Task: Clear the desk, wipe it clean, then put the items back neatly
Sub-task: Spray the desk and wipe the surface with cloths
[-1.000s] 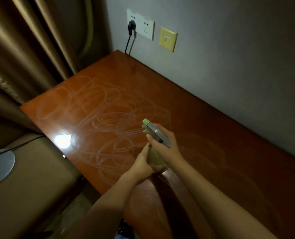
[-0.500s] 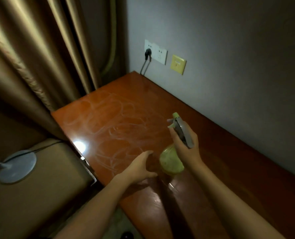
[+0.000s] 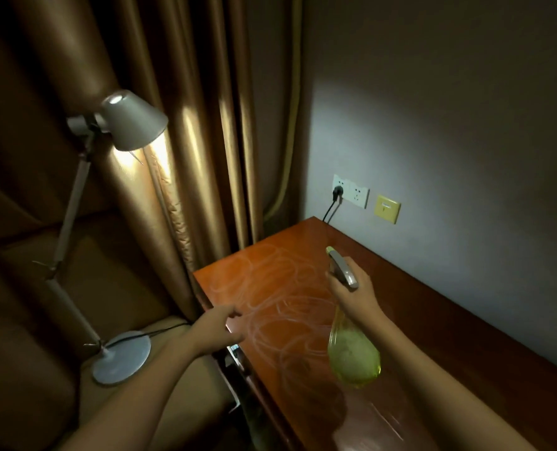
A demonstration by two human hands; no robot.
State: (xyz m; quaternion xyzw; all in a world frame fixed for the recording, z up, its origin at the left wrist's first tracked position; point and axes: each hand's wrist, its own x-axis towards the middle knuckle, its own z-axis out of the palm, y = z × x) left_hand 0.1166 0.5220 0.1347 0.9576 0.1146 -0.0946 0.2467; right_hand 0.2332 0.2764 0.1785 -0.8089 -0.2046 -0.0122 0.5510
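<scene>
Gripping the neck of a yellow-green spray bottle (image 3: 353,349), the right hand (image 3: 355,296) holds it clear above the reddish desk (image 3: 449,336); its trigger is hidden behind the fingers. The left hand (image 3: 218,327) hovers at the desk's near-left edge, fingers loosely spread, holding nothing. Both forearms run out of frame. Swirled wipe streaks (image 3: 270,288) mark the top. A second ago both hands met on the bottle; now a desk lamp (image 3: 121,222), curtain (image 3: 179,125) and wall socket (image 3: 350,191) fill the view.

Lit lamp (image 3: 130,122) beside gold curtains (image 3: 186,125) (dim grey wall (image 3: 433,109)).
</scene>
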